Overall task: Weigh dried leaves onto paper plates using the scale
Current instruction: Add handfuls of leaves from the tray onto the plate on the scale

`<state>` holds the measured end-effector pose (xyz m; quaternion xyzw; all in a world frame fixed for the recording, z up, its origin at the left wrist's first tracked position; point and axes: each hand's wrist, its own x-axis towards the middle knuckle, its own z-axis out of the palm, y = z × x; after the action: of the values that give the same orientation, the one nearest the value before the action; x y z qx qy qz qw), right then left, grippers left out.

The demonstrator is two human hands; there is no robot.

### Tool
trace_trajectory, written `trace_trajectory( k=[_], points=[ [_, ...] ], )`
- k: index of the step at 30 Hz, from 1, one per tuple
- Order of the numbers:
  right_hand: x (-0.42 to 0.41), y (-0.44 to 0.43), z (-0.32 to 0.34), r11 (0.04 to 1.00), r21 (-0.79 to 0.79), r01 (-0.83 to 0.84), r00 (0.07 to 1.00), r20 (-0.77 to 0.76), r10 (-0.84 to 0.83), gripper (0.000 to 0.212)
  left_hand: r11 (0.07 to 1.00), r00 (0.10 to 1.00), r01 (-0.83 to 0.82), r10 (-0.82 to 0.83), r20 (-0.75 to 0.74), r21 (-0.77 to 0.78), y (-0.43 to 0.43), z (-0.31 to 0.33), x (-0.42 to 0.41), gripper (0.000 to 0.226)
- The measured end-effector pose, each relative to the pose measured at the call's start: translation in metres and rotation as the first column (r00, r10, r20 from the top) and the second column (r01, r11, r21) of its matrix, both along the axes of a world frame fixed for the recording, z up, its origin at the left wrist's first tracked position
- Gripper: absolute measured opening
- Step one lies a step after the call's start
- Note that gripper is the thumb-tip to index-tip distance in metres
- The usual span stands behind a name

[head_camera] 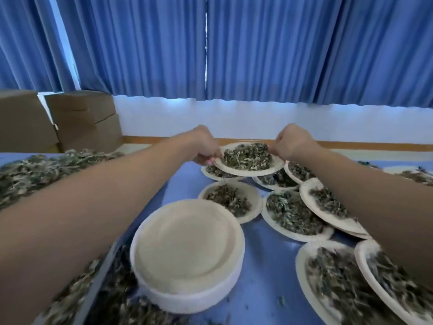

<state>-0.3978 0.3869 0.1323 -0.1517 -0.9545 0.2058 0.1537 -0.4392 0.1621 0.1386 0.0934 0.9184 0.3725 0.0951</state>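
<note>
Both arms reach out over the blue tabletop (269, 266) toward its far edge. The left hand (206, 146) and right hand (290, 144) hold one paper plate (246, 172) between them. Left fingers (207, 160) are curled around the plate's left rim, and the right hand pinches the right rim. The plate is roughly level and carries a mound of dried leaves (247, 156). It sits over the farthest of the filled plates (281, 231); I cannot tell whether it touches them.

The filled plates cover the right half of the tabletop, from the far edge to the near right corner, with many rims overlapping. A stack of empty plates (187, 249) stands near the middle of the near edge, just beside the closest filled plates. A loose leaf heap (35, 170) is spread along the left edge and continues under the left forearm toward the near left corner. A few leaf crumbs lie on the bare blue surface near the stack.

Beyond the far left corner stand cardboard boxes (82, 120). Blue curtains (257, 48) hang behind.
</note>
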Motion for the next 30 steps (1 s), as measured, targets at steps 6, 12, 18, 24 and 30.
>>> trace_trajectory(
  k=[6, 12, 18, 24, 30],
  points=[
    [-0.055, 0.009, -0.046, 0.956, 0.288, 0.057, 0.987, 0.129, -0.098, 0.026, 0.989, 0.996, 0.044, -0.032, 0.086, -0.14, 0.035, -0.057, -0.046, 0.024],
    [-0.049, 0.0, -0.062, 0.901, 0.433, 0.038, 0.97, 0.2, -0.137, 0.021, 0.985, 0.989, 0.12, -0.129, -0.068, -0.124, 0.021, -0.071, -0.044, 0.021],
    [0.009, -0.039, -0.041, 0.925, 0.376, 0.063, 0.996, 0.039, -0.083, 0.014, 0.999, 0.975, 0.036, -0.041, -0.22, -0.026, -0.047, -0.061, -0.016, 0.017],
    [0.103, -0.081, -0.046, 0.999, -0.045, 0.008, 0.992, -0.122, -0.013, 0.027, 0.991, 0.901, -0.048, -0.012, -0.433, -0.128, -0.14, -0.053, 0.055, 0.017],
    [0.187, -0.105, -0.097, 0.924, -0.374, 0.087, 0.953, -0.239, -0.187, 0.034, 0.929, 0.914, -0.132, -0.021, -0.405, -0.347, -0.217, -0.058, 0.13, 0.023]
  ],
)
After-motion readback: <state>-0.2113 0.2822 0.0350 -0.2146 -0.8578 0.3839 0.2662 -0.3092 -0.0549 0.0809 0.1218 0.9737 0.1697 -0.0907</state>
